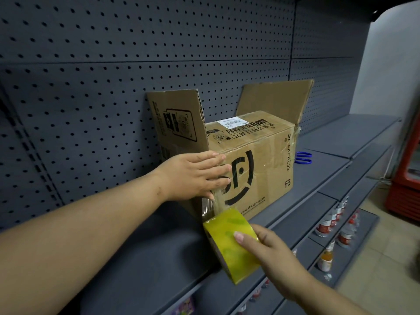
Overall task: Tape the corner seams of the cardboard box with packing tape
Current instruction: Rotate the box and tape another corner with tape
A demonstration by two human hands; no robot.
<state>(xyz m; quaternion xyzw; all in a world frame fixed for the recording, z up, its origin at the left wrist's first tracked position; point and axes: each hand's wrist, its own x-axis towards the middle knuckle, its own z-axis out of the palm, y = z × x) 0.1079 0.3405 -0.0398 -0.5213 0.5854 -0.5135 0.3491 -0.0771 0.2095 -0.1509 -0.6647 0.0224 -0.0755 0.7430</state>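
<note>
There is one cardboard box, and two of its flaps stand raised, the left flap and the right flap. There is one roll of tape and one pair of blue-handled scissors. Two hands show, the left hand and the right hand. One red cabinet shows. The bottles lower down are several, too blurred to count.

Room on shelf right of box, scissors there, pegboard behind
</note>
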